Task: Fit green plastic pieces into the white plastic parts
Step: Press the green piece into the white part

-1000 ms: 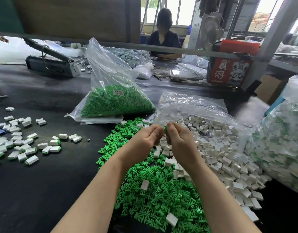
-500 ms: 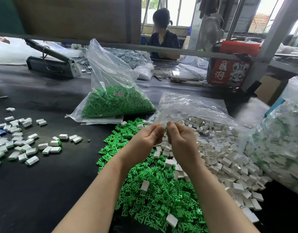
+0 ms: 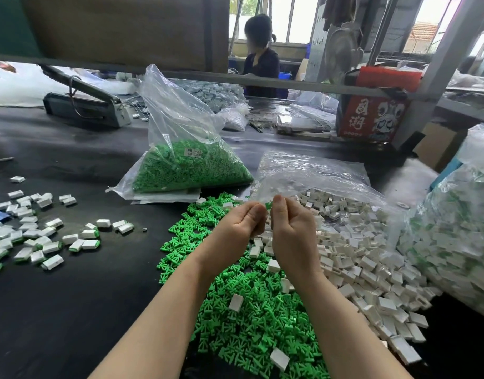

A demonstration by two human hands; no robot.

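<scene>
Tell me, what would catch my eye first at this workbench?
Probably the bright heap of loose green pieces spread on the black table under the person's forearms, with a spill of white parts to its right. Above them, the left hand and right hand meet, a green piece peeking out between their fingertips.

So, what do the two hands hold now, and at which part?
A green piece shows between the fingertips of the left hand and right hand. Only a sliver shows, so the gripped part, and any white part, cannot be told.
</scene>
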